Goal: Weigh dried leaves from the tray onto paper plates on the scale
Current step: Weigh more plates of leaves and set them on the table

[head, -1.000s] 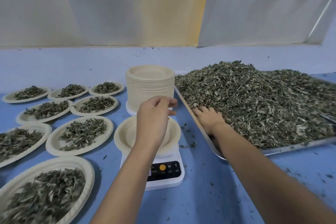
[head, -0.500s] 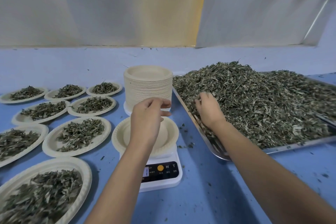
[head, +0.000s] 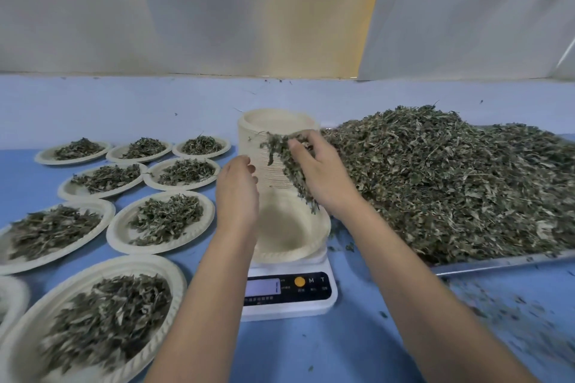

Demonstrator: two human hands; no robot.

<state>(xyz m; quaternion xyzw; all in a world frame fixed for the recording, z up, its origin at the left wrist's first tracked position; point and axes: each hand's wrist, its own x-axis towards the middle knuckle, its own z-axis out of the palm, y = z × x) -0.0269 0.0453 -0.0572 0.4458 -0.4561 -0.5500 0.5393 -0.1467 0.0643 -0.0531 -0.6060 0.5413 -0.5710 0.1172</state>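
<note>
A white digital scale (head: 289,292) stands at the table's centre with an empty paper plate (head: 298,236) on it. My right hand (head: 323,174) holds a bunch of dried leaves (head: 287,165) above that plate, fingers curled round it. My left hand (head: 238,193) hovers over the plate's left side, fingers loosely bent, holding nothing. A metal tray (head: 497,263) heaped with dried leaves (head: 451,177) lies to the right.
A tall stack of empty paper plates (head: 273,127) stands just behind the scale. Several filled paper plates (head: 161,218) cover the blue table on the left. Loose leaf bits (head: 510,301) lie scattered at the front right. A pale curtain hangs behind.
My right hand has lifted out of the tray pile with a bunch of leaves and moved left over the plate. My left hand has stayed above the plate.
</note>
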